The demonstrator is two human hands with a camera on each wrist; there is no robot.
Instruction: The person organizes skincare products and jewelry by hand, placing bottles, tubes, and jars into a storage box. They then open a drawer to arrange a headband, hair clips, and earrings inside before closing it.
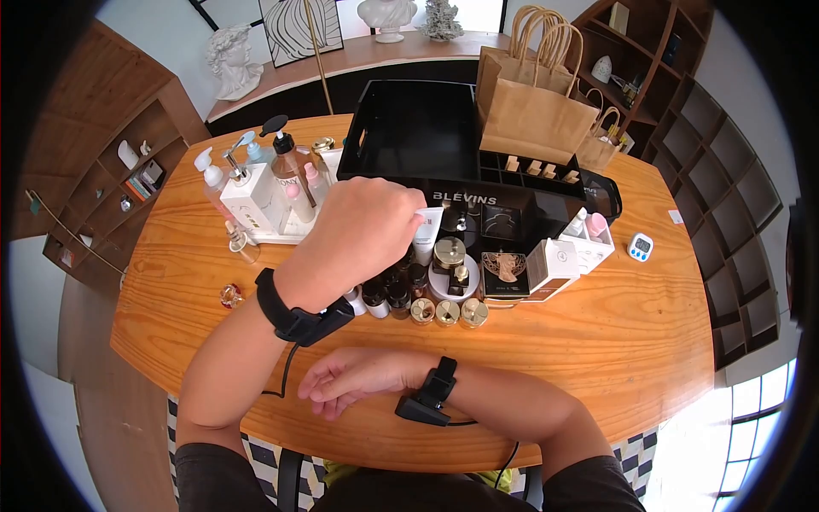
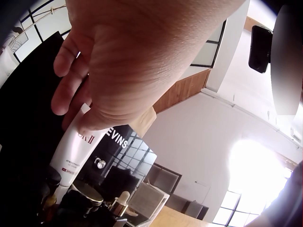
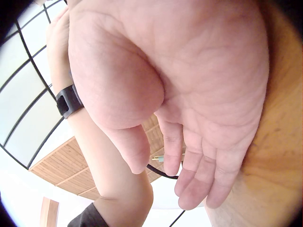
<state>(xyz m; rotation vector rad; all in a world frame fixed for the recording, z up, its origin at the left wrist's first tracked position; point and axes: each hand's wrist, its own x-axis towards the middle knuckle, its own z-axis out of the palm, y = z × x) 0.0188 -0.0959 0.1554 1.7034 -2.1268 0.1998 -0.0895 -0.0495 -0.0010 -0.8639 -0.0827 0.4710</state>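
My left hand [image 1: 367, 222] reaches over the cosmetics in the middle of the table. It pinches the upper end of a white cosmetic tube [image 2: 78, 153] with red lettering, which stands slightly tilted among the bottles. Beside the tube are a round gold-topped jar [image 1: 450, 252] and a row of small gold-capped bottles [image 1: 448, 313]. Near the front edge of the table rests my right hand [image 1: 358, 380], palm inward, fingers loosely bent and holding nothing; its palm [image 3: 203, 90] fills the right wrist view.
Behind the cosmetics stands a black tray [image 1: 414, 128], with paper bags [image 1: 537, 115] to its right. Pump bottles and a white box [image 1: 256, 200] crowd the left side. A white timer [image 1: 640, 247] lies at the right, and a small red-and-gold item [image 1: 231, 296] at the left.
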